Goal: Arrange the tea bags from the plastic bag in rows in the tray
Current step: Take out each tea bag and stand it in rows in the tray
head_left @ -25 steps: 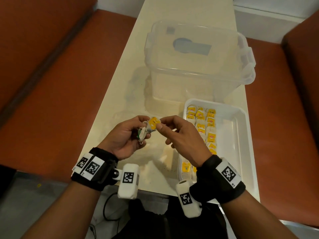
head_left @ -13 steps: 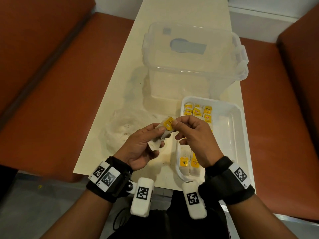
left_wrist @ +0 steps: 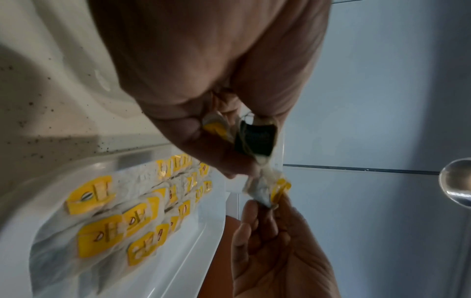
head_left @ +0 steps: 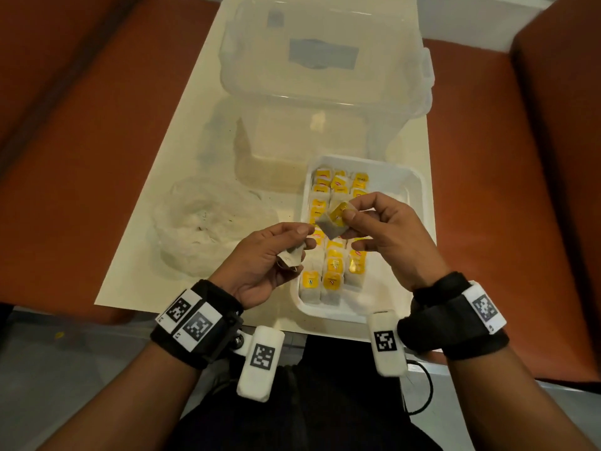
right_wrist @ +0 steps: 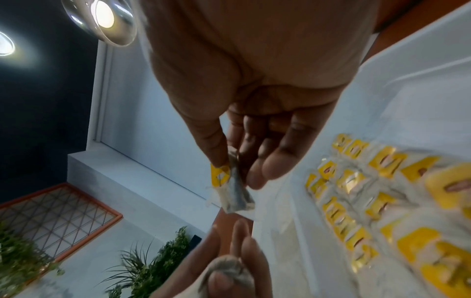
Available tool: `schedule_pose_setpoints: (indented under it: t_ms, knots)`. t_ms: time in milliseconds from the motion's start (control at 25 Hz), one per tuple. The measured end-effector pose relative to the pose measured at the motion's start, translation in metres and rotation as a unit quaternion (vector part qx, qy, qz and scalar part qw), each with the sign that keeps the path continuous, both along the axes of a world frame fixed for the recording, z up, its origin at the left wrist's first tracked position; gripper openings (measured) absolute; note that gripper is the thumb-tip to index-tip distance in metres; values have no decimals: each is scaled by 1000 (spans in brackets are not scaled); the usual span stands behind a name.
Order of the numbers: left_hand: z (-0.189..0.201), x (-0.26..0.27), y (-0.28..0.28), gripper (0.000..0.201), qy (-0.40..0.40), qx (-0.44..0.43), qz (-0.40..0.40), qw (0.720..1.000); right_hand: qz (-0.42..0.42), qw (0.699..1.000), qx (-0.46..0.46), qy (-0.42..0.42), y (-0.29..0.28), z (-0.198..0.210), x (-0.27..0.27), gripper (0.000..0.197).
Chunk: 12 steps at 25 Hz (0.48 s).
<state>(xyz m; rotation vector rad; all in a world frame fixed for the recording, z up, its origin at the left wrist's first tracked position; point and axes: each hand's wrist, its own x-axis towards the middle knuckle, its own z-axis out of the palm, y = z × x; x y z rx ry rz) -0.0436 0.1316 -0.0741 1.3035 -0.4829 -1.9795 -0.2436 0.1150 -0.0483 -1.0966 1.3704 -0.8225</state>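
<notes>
My right hand [head_left: 349, 214] pinches one tea bag [head_left: 331, 222] by its yellow tag, over the middle of the white tray [head_left: 413, 196]; the same tea bag [right_wrist: 235, 191] hangs from thumb and forefinger in the right wrist view. My left hand [head_left: 292, 245] grips a small bunch of tea bags [head_left: 291, 257] just left of the tray's edge; the bunch [left_wrist: 254, 139] shows in its curled fingers. Rows of yellow-tagged tea bags [head_left: 335, 271] lie in the tray's left half. The crumpled plastic bag [head_left: 201, 222] lies on the table left of the tray.
A large clear lidded storage box [head_left: 322, 76] stands on the cream table [head_left: 182, 151] just behind the tray. Orange-brown bench seats [head_left: 81, 141] flank the table on both sides. The tray's right half [head_left: 393, 255] holds no tea bags.
The right hand has pulled one tea bag away from the bunch in the left hand and moved right, over the tray. The two hands, close together before, are now apart.
</notes>
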Motion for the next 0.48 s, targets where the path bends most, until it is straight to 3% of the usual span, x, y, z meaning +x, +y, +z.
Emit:
schedule_pose_setpoints:
  t_ms: [160,280,480]
  knots:
    - [-3,1,1,15,56,33,51,997,51,994,27,90,3,-11,-29,3]
    - [-6,4,3,22,77,43,53,995,119,969,54,208,7,-28,-42,4]
    - [-9,4,7,25,74,56,45,995,166,945,70,272,13,-42,-46,5]
